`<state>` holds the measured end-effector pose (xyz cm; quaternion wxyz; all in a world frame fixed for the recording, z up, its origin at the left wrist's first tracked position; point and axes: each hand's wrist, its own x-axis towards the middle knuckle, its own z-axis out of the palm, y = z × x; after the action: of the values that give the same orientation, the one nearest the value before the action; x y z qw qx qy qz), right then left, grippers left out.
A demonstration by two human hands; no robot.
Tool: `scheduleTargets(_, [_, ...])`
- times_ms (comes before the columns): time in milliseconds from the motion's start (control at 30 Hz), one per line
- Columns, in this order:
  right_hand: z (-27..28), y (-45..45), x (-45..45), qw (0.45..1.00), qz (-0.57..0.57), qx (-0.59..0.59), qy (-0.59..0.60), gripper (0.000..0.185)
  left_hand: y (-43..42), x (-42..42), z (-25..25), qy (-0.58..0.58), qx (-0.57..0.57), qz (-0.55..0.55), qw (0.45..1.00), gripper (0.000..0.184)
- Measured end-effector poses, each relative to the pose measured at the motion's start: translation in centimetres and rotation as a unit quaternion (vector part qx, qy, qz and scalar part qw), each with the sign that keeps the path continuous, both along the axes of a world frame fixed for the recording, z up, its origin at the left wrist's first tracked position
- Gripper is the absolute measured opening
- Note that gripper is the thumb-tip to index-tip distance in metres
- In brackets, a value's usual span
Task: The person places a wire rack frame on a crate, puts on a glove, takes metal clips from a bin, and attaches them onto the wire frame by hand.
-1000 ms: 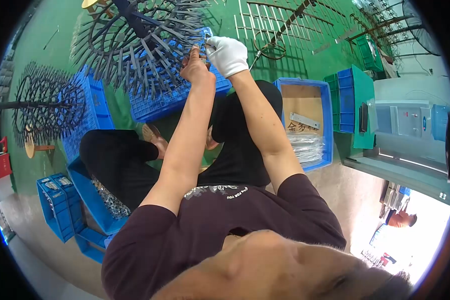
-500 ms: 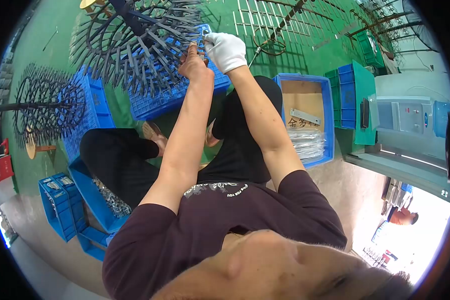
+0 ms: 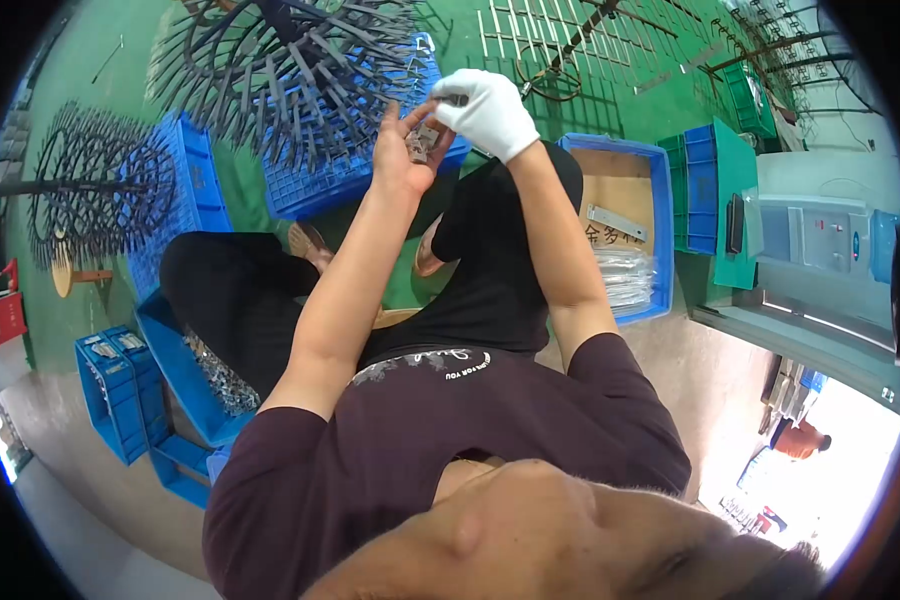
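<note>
My bare left hand (image 3: 410, 150) is palm up and cupped around several small flat metal pieces (image 3: 423, 143). My right hand (image 3: 492, 113), in a white glove, is closed in a pinch close to the left fingertips; what lies between its fingers is too small to make out. Just beyond both hands stands a rack (image 3: 310, 75) with many dark prongs, over a blue plastic crate (image 3: 345, 188). Small bright metal parts hang at the rack's right edge, near the crate's corner.
A second pronged rack (image 3: 90, 185) stands at left. Beside my right knee a blue crate (image 3: 663, 230) holds bagged metal strips (image 3: 627, 278). By my left leg, a blue bin (image 3: 175, 385) contains small metal parts. Another person (image 3: 800, 440) is far off at lower right.
Both hands have drawn back from the rack's right edge toward my body. The left palm has turned up, showing the metal pieces, and the gloved hand has moved right and down.
</note>
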<state>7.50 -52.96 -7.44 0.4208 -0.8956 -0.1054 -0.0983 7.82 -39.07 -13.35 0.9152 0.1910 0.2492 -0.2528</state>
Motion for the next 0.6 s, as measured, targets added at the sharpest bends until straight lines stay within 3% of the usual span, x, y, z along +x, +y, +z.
scheduleTargets(133, [1.8, 0.3, -1.3, 0.994, 0.072, -0.064, 0.047, 0.019, 1.7, -0.4, -0.3, 0.022, -0.009, 0.015, 1.0, 0.045])
scheduleTargets(267, [-0.1, 1.8, -1.6, 0.993, 0.081, -0.085, -0.008, 0.017, 3.1, -0.3, -0.3, -0.021, -0.019, 0.003, 1.0, 0.037])
scheduleTargets(300, [-0.4, 1.7, -1.5, 0.994, 0.089, -0.065, 0.003, 0.017, 2.8, -0.7, 0.0, -0.007, 0.032, 0.031, 0.999, 0.033])
scheduleTargets(500, [-2.5, 1.1, 0.0, 0.975, 0.137, 0.144, 0.101, 0.013, 3.5, -1.1, -0.6, -0.02, 0.019, -0.004, 1.0, 0.025])
scheduleTargets(600, [-2.1, 0.8, 0.0, 0.966, 0.081, 0.174, 0.171, 0.019, 4.2, -1.9, 0.4, -0.079, 0.238, -0.059, 0.966, 0.018])
